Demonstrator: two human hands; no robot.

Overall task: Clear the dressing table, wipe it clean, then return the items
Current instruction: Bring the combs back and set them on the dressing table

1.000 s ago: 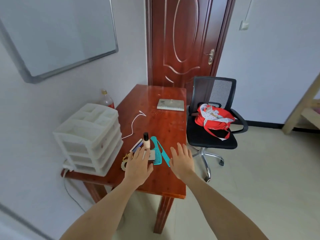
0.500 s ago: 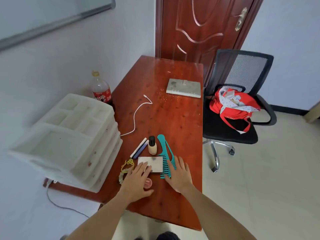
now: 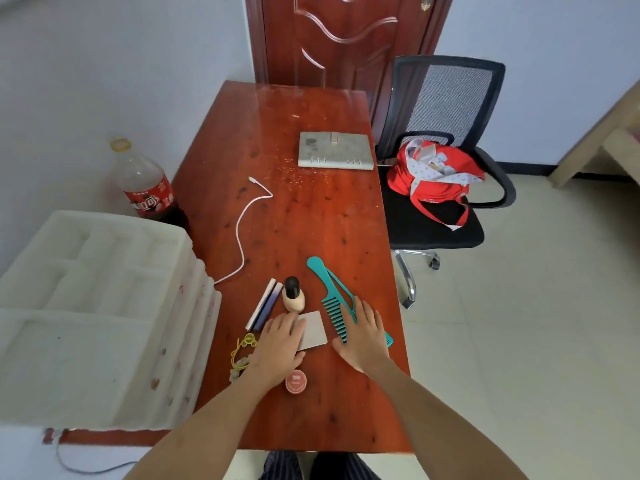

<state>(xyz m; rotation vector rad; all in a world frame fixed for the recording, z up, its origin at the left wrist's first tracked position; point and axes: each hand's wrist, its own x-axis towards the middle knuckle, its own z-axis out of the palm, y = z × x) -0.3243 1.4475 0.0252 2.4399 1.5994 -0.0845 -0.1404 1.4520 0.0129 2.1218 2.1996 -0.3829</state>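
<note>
Red-brown dressing table (image 3: 294,209) stood against a white wall. Left hand (image 3: 277,348) lay flat, fingers spread, over a small grey card (image 3: 313,329). Right hand (image 3: 363,336) lay flat, spread, across the teal combs (image 3: 330,292). Both hands gripped nothing. A foundation bottle (image 3: 293,297) stood just beyond the card.

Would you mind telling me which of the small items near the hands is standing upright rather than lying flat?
The beige bottle with the black cap stands upright. The teal comb, white card, red round tin and two slim sticks lie flat.
</note>
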